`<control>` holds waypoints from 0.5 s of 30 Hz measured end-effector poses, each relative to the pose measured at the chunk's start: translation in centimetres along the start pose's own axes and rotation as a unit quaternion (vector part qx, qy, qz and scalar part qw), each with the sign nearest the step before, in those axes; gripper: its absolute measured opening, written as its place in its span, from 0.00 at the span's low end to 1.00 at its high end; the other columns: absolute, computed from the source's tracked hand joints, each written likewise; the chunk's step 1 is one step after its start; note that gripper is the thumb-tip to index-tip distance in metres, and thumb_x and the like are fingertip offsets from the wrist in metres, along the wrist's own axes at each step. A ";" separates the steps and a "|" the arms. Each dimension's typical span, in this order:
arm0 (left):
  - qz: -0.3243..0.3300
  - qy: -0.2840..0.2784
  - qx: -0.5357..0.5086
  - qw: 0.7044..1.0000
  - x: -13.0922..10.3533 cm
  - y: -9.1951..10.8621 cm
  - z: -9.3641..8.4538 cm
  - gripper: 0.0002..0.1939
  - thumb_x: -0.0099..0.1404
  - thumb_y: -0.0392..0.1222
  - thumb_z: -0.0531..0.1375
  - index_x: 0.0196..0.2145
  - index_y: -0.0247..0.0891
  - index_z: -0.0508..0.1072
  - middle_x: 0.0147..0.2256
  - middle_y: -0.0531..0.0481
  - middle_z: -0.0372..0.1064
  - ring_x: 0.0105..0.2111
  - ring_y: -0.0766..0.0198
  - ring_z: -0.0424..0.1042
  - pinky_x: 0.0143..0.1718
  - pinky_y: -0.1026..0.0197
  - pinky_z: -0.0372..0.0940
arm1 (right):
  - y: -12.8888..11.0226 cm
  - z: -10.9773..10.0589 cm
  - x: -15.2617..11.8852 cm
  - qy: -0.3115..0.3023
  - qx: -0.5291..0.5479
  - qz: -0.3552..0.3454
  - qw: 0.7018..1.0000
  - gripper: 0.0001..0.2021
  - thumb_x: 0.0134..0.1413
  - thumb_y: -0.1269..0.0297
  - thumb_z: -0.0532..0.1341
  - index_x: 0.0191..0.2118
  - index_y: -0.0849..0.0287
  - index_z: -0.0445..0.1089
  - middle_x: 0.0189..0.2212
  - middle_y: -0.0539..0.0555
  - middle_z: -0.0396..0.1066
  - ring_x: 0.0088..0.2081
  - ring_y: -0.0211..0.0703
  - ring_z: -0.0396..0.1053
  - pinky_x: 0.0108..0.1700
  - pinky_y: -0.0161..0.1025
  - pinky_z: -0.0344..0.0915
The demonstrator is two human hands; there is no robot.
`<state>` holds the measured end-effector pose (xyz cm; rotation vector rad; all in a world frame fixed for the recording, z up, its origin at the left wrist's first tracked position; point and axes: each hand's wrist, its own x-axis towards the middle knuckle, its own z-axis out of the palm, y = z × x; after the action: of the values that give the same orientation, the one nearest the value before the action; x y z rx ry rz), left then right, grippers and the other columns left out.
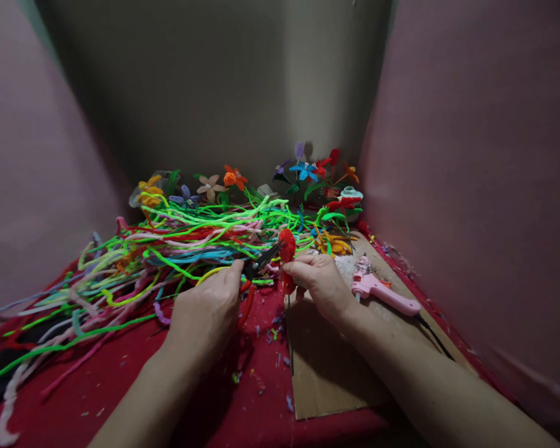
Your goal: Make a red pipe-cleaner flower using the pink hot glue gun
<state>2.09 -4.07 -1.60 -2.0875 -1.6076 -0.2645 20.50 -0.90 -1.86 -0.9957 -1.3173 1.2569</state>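
Note:
My left hand [208, 305] is closed around a pair of pliers [257, 266] with a dark head and a red handle showing below my fingers. The tip of the pliers touches, or nearly touches, a red fuzzy pipe-cleaner flower [287, 244]. Pinched in the fingertips of my right hand [320, 283] is the lower part of that red flower, just under its rounded top. A thin dark stem [290, 336] runs down from it over the cardboard edge. Whether the jaws grip the flower cannot be made out.
Loose coloured pipe cleaners [186, 242] heap across the left and middle of the red cloth [256, 404]. A pink glue gun [385, 294] lies on the cardboard [336, 379] at right. Finished flowers [305, 169] stand at the back. Pink walls [485, 186] flank the table.

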 end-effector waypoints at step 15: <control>0.004 -0.014 -0.014 1.000 0.0 0.0 0.6 0.21 0.63 0.35 0.49 0.53 0.35 0.65 0.43 0.42 0.73 0.32 0.57 0.74 0.21 0.61 0.58 | 0.2 -0.1 0.0 -0.008 0.002 0.011 1.000 0.11 0.42 0.67 0.57 0.14 0.61 0.64 0.12 0.46 0.60 0.15 0.32 0.57 0.15 0.30 0.56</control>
<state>2.02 -3.74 -2.13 -2.1258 -1.6207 -0.2577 20.55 -0.83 -2.01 -1.0014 -1.3194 1.2857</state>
